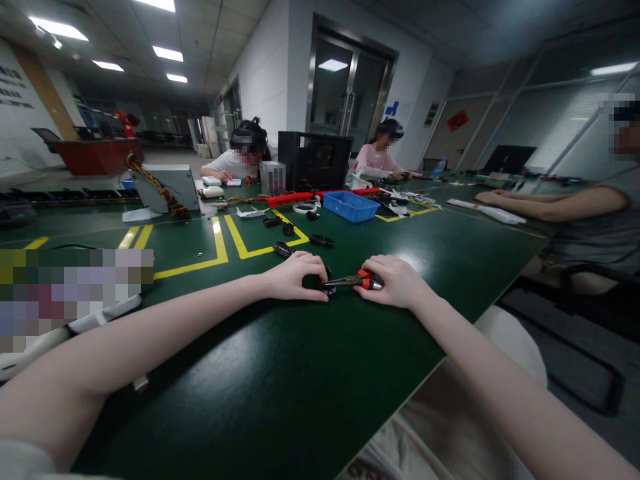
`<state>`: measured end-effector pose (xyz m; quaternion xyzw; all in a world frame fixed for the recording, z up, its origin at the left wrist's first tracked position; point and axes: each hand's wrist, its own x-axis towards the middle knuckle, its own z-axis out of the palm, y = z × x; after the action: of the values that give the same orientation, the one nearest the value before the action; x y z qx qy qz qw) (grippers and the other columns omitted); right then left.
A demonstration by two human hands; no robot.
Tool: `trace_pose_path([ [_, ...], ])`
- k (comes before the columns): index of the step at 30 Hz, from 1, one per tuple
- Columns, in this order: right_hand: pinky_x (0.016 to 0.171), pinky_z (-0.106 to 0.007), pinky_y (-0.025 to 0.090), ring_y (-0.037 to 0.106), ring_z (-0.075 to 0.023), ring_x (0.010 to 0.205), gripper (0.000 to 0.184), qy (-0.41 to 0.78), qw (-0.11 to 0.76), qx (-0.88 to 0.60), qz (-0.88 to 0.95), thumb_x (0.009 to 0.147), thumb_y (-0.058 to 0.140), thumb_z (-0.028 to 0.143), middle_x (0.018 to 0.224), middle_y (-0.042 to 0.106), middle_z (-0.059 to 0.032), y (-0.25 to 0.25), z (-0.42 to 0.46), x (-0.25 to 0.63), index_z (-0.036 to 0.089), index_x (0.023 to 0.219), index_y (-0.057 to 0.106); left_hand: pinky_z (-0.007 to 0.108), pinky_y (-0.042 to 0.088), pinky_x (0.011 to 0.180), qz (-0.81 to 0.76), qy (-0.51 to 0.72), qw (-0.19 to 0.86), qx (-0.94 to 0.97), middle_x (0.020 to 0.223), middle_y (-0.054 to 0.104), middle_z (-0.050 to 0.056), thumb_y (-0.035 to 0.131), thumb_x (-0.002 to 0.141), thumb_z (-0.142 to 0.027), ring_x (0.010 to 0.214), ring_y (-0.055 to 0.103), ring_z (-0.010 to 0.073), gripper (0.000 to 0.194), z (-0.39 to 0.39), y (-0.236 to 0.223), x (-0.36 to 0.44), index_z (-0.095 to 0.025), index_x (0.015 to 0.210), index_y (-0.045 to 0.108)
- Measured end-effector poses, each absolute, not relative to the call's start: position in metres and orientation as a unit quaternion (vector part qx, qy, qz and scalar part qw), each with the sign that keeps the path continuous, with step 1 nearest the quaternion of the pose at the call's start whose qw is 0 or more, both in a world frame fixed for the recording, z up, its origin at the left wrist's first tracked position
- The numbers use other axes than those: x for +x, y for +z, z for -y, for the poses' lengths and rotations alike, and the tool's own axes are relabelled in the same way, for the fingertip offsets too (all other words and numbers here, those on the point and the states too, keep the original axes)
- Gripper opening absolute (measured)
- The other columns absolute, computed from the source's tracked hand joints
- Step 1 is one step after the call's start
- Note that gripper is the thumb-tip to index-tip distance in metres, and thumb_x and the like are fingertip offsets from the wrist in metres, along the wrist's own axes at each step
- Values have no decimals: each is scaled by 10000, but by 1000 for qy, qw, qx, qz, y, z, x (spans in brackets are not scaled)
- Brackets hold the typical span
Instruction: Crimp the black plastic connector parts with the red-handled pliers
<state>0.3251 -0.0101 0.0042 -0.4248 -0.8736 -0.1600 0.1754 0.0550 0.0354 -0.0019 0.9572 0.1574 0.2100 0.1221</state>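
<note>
Right hand (393, 281) closed around needle-nose metal pliers with orange-and-black handles (369, 280). Left hand (300, 275), left of pliers, thumb and fingers pinching small black part (329, 283) at pliers' tips; exact contact too small to tell. Hands apart from each other, over glossy dark green bench (280, 373). Beyond pliers, leftward: loose black plastic pieces (321, 241). Farther beyond pliers: rectangular blue plastic tray (343, 211). Far left beyond pliers: grey metal box (187, 187) with coloured cables (157, 187).

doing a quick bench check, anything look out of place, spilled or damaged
Mild clutter: beyond the left hand, loose black parts lie at mixed angles around the yellow tape corner, some inside it, one outside, in no clear order. I see no spill or obvious damage, though small details are unclear.
</note>
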Motion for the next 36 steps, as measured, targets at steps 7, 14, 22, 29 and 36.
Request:
trace_pose_path([
  [7,666,-313,397,554,-192,713,285,-191,168,-418,872,791,577,478,789,612,-64,4,10,325,195,811,559,366,352,915,-207,234,93,945,961,639,25,660,816,-447,945,584,206,268,-25,-5,61,-192,858,590],
  [14,673,-327,387,546,-204,731,297,-219,171,-412,868,809,561,487,799,610,-73,4,10,325,190,828,558,413,270,1060,-193,239,89,948,961,639,15,638,828,-370,965,588,187,191,-24,-4,61,-192,850,571],
  [22,689,-335,380,551,-215,760,295,-231,189,-408,863,808,566,464,834,618,-82,4,11,325,182,891,579,402,262,1090,-186,277,59,941,954,633,6,627,827,-345,967,588,173,164,-21,-3,60,-196,864,568],
  [29,668,-314,372,544,-197,741,271,-242,185,-418,856,797,579,457,816,600,-69,2,9,324,188,818,546,398,282,1076,-196,295,17,935,945,636,-2,637,808,-355,959,593,172,176,-21,-5,60,-204,867,567],
  [36,649,-297,384,548,-185,725,269,-179,170,-434,866,793,581,465,796,591,-49,3,10,324,202,801,523,404,257,1092,-187,295,-37,936,945,646,1,617,821,-366,950,603,173,177,-20,-5,59,-200,868,580],
])
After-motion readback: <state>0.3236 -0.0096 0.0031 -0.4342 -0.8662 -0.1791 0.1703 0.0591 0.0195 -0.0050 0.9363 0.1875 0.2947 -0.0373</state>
